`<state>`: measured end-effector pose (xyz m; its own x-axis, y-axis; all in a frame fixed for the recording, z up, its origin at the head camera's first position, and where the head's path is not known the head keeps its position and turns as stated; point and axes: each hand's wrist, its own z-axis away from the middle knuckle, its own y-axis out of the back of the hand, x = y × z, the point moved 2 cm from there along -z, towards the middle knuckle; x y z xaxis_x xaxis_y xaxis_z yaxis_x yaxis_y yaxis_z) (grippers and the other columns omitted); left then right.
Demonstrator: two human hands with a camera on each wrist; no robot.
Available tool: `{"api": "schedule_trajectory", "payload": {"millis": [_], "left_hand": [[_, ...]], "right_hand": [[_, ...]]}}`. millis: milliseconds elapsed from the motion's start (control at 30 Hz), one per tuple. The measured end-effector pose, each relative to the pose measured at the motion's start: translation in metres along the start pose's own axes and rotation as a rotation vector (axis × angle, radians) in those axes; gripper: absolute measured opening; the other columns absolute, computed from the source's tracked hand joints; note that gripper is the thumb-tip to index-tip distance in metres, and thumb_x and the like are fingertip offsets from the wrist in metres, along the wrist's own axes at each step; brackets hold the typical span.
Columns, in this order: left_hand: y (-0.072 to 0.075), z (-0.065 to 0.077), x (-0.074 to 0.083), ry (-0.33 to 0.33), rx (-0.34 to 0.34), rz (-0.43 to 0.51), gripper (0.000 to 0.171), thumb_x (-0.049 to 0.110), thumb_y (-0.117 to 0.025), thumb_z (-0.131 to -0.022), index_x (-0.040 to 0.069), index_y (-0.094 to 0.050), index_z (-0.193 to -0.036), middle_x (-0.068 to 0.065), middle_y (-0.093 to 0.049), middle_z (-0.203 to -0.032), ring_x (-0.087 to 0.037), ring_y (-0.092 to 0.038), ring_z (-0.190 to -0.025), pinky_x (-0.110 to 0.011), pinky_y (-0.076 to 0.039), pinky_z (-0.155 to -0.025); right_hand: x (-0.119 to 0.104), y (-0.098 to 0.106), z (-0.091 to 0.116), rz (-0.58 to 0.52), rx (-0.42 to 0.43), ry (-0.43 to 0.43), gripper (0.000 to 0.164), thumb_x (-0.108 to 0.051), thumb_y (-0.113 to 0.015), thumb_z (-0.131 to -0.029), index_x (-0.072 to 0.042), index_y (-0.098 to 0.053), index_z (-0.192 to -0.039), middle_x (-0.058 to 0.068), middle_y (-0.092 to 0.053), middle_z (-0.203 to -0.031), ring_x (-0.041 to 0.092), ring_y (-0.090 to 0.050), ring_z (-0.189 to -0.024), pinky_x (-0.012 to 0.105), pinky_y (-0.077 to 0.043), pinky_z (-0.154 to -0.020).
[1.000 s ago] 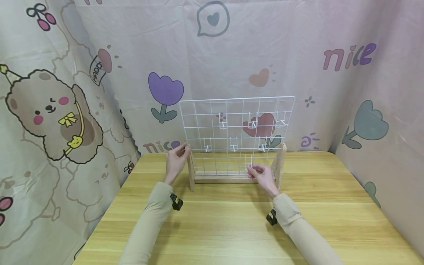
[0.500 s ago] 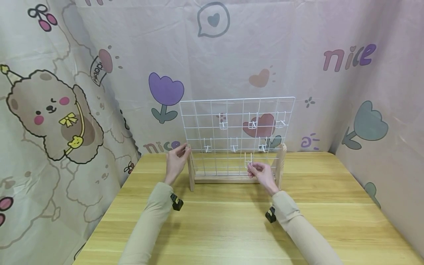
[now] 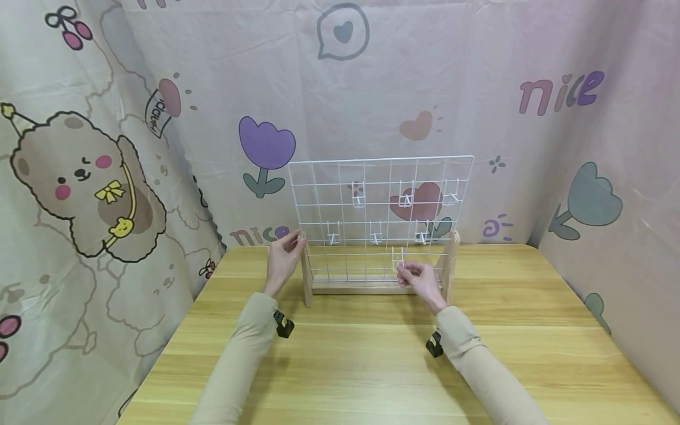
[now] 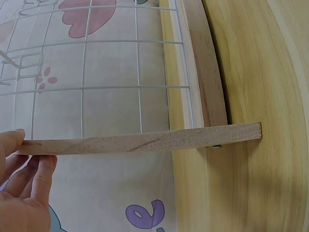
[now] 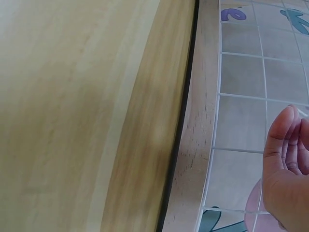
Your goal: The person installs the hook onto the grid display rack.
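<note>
A white wire grid panel stands upright in a wooden frame on the table. In the head view my left hand pinches the top of the left wooden post; in the left wrist view, thumb and fingers lie on either side of that post. My right hand pinches a white wire hook between thumb and fingertips, low on the grid's right half. Whether this hook sits on the wires cannot be told. In the right wrist view the right hand hides the hook.
Several similar hooks hang in two rows above, such as an upper hook and a middle-row hook. The right wooden post stands close to the right hand. A printed curtain surrounds the wooden table.
My right wrist has risen very slightly over the last second, with the hook still pinched. The left hand keeps its hold on the post, and the other hooks have not moved.
</note>
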<state>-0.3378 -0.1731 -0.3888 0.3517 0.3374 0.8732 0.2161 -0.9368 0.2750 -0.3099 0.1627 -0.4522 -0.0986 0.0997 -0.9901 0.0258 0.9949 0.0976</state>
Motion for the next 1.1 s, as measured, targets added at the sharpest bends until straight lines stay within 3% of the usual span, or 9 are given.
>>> {"api": "schedule_trajectory", "payload": {"millis": [1100], "left_hand": [[0.000, 0.000, 0.001, 0.009, 0.007, -0.017, 0.041, 0.016, -0.067, -0.097, -0.004, -0.062, -0.133, -0.024, -0.066, -0.131, -0.038, -0.067, -0.120, -0.037, -0.057, -0.101]], "right_hand": [[0.011, 0.002, 0.004, -0.019, -0.037, -0.026, 0.033, -0.008, -0.062, -0.099, 0.021, -0.059, -0.117, 0.000, -0.073, -0.077, 0.006, -0.067, -0.070, 0.016, -0.060, -0.066]]}}
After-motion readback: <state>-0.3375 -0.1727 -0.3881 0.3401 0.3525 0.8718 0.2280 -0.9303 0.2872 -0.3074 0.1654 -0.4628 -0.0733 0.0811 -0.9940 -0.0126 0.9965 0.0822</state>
